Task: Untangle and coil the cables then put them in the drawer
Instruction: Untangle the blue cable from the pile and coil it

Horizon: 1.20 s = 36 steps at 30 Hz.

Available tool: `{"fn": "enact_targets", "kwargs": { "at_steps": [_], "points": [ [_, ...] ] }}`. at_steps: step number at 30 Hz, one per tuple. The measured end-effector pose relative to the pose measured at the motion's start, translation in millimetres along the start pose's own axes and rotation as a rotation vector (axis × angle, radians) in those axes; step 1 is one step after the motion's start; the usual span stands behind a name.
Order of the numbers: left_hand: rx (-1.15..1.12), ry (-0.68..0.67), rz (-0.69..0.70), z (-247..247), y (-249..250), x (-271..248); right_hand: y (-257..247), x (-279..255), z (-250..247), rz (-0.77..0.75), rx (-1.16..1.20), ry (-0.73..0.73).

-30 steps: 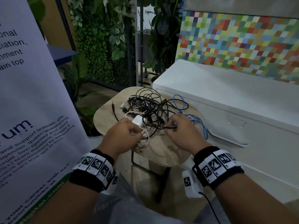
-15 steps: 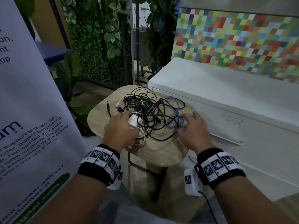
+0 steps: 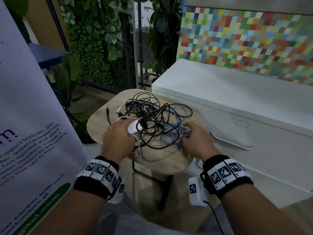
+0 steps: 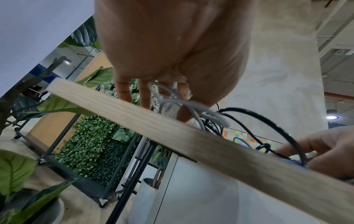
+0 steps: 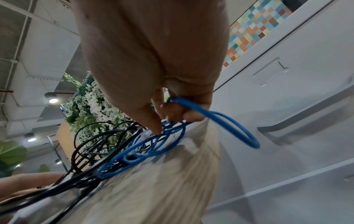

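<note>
Little is done: the cables (image 3: 152, 122) are left tangled on the table (image 3: 166, 160) between both hands. The blue cable (image 5: 226, 121) is gripped by the right hand (image 3: 196, 141); a white cable (image 4: 193, 106) is held under the left hand (image 3: 118, 139). The drawer (image 3: 264, 150), beyond the right hand, is kept closed.

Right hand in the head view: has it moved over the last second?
Yes. The right hand has shifted from the black cables at the middle of the round wooden table toward the white drawer cabinet, and now grips the blue cable.
</note>
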<state>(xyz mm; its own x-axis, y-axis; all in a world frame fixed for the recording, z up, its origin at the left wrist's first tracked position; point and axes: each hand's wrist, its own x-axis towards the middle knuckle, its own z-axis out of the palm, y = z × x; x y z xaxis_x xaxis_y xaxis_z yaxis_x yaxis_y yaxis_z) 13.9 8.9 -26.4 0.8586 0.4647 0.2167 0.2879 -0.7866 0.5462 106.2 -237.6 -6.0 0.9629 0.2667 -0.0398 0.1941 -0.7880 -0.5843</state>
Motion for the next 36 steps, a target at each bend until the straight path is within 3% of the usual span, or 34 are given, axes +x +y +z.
{"fn": "enact_targets", "kwargs": {
  "at_steps": [6,9,11,13,15,21,26,36],
  "points": [
    [-0.113,0.007,0.009,-2,9,4,2,3,-3,0.04,-0.113,-0.042],
    [-0.018,0.072,0.058,-2,32,-2,4,4,-2,0.032,-0.101,-0.006],
    [0.042,0.075,0.166,1,54,-10,4,4,-3,0.016,-0.07,0.026],
    [0.051,-0.052,0.325,7,75,-17,0,2,-6,-0.003,-0.029,0.056],
    [0.083,-0.217,0.393,16,89,-18,-3,0,-10,-0.036,-0.003,0.072],
    [0.157,-0.371,0.307,21,106,-9,2,-6,-22,-0.095,-0.003,0.08],
    [0.217,-0.179,0.286,25,102,-5,2,-10,-26,-0.126,-0.051,0.069],
    [-0.258,0.007,0.082,10,90,16,24,-12,-36,0.055,-0.001,0.013]
  ]
}}
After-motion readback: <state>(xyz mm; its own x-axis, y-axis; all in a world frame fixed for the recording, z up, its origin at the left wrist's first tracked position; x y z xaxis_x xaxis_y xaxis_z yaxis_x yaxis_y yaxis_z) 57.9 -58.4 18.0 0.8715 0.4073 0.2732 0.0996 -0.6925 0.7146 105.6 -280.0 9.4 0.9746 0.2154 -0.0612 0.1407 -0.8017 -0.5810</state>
